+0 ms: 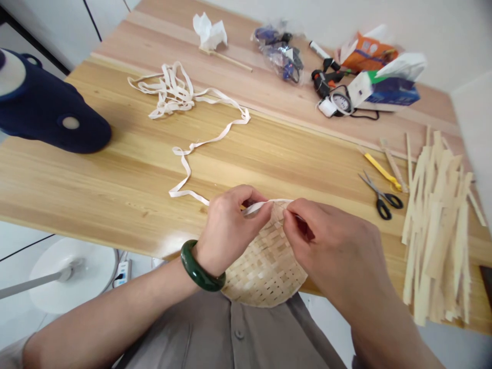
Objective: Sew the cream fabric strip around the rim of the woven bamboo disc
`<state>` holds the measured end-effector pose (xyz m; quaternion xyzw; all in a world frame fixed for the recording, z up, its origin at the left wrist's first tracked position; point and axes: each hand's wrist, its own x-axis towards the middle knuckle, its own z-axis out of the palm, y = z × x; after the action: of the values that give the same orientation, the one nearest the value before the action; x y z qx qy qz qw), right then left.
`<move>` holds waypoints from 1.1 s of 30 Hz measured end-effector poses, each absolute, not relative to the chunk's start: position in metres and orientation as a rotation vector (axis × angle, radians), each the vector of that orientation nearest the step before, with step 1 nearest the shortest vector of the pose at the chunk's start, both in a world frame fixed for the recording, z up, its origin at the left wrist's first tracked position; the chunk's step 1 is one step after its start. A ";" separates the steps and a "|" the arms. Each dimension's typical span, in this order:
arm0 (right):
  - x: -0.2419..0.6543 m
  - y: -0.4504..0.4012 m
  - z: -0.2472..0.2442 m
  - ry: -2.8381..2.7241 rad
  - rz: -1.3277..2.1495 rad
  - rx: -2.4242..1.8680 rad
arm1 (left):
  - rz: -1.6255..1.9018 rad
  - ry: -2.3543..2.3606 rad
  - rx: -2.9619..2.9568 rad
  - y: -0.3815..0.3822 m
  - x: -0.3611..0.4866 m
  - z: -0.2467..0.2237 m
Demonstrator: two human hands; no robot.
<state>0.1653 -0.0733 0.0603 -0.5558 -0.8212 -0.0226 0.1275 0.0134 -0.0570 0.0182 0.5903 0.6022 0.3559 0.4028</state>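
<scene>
A round woven bamboo piece [269,261] rests against the person's front at the table's near edge, with white tape along its upper rim. My left hand [234,225], a green bangle on its wrist, pinches the white tape [221,134] and the rim between thumb and forefinger. From there the tape trails over the table to a loose heap at the upper left. My right hand [330,241] is closed at the rim's right part, thumb and forefinger pressed together; whatever it grips is too small to make out.
Black-handled scissors [380,195], a yellow cutter [382,170] and a pile of bamboo strips [438,230] lie at right. Tissue packs [388,92], a glue gun [326,82] and bagged items [280,54] stand behind. A dark blue object [54,110] is at left.
</scene>
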 end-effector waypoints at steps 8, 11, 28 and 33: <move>0.176 -0.055 0.058 -2.298 0.084 -1.546 | 0.939 1.441 1.424 -0.059 0.008 0.016; 0.197 -0.038 0.063 -2.057 0.086 -1.538 | 0.946 1.422 1.352 -0.058 0.006 0.018; 0.198 0.010 0.036 -1.177 1.952 -1.366 | 0.908 1.286 1.234 -0.061 0.008 0.032; 0.213 0.034 0.015 -1.012 1.531 -1.270 | 0.851 1.245 1.073 -0.054 0.005 0.026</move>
<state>0.2129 0.0342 0.0148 -0.5113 -0.4074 0.6161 0.4393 0.0054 -0.0540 0.0256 0.4633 0.5373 0.3673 0.6014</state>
